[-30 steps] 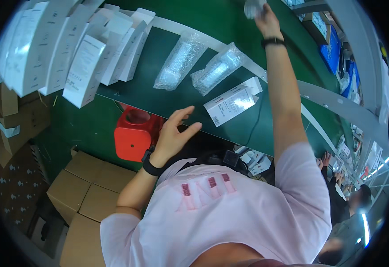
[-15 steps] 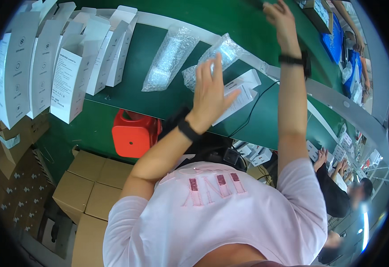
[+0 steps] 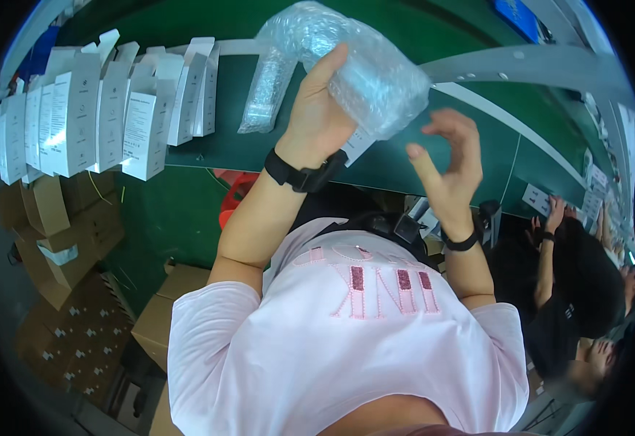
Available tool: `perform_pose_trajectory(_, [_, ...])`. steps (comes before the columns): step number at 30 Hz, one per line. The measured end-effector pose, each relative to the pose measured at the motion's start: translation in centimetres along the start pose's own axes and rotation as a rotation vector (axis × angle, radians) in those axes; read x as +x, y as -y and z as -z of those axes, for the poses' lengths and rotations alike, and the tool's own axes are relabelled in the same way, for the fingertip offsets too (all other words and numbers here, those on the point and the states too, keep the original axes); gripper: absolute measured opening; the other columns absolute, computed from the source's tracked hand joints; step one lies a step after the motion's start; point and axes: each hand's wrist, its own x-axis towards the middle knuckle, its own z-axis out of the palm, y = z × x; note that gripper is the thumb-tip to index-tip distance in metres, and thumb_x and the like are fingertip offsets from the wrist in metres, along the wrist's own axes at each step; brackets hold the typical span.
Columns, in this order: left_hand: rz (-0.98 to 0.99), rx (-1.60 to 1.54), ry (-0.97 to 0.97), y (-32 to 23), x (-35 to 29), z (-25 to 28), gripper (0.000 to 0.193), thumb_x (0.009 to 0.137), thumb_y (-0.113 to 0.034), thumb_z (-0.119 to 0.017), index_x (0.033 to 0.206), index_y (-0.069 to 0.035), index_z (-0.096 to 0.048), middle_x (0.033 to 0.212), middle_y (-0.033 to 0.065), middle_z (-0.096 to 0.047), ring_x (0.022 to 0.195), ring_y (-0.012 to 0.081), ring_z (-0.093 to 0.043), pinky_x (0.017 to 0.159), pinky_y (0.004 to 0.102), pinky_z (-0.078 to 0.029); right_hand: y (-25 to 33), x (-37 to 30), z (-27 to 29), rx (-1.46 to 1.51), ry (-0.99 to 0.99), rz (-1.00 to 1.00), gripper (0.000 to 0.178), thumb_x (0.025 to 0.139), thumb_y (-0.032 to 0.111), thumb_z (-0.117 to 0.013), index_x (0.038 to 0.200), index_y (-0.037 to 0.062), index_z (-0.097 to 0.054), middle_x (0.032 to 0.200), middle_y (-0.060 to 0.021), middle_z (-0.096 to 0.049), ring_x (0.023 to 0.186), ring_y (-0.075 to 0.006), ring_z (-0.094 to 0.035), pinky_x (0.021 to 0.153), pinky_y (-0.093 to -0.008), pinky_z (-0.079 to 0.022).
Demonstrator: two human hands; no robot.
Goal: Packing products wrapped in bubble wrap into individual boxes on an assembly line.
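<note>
On the left, a row of upright white boxes (image 3: 139,134) blocks passage across the green table (image 3: 223,150). A narrow lane of tabletop runs between it and a slim bubble-wrapped packet (image 3: 261,94). In the centre, the left hand (image 3: 319,123) and the wrapped bundle (image 3: 379,80) it holds stand in the way. Past the right hand (image 3: 454,160), there is room rightward, with a grey metal bar (image 3: 528,65) beyond.
</note>
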Motion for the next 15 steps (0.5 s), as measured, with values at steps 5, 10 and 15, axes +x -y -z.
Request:
perform_pose_trajectory(5, [0.133, -0.18, 0.156, 2.3, -1.9, -3.4, 0.046, 0.097, -0.039, -0.05, 0.13, -0.008, -0.052, 0.133, 0.0147, -0.053, 0.132, 0.0362, -0.04, 0.108, 0.0651, -0.027, 6.6, -1.2, 3.0, -0.328, -0.121, 0.338, 0.021, 0.078, 0.0, -0.072, 0.099, -0.0011, -0.066, 0.092, -0.0125, -0.062, 0.084, -0.0258, -0.056, 0.076, -0.0338, -0.046])
perform_pose_trajectory(10, [0.154, -0.06, 0.135, 4.2, -3.4, -5.5, 0.049, 0.098, -0.044, -0.045, 0.131, -0.008, -0.052, 0.133, 0.0144, -0.054, 0.128, 0.0362, -0.044, 0.11, 0.0535, -0.032, 8.8, 1.0, 2.2, -0.423, -0.174, 0.334, 0.032, 0.071, 0.003, -0.076, 0.101, -0.0001, -0.065, 0.098, -0.0133, -0.064, 0.088, -0.0283, -0.057, 0.077, -0.035, -0.047])
perform_pose_trajectory(15, [0.19, -0.067, 0.059, 4.5, -4.2, -6.0, 0.05, 0.096, -0.046, -0.052, 0.128, -0.008, -0.051, 0.124, 0.0096, -0.06, 0.118, 0.025, -0.054, 0.104, 0.0446, -0.039, 7.1, 1.5, 1.3, -0.465, -0.257, 0.24, 0.046, 0.061, 0.012, -0.077, 0.105, 0.0059, -0.063, 0.1, -0.0068, -0.062, 0.087, -0.0266, -0.055, 0.073, -0.0368, -0.041])
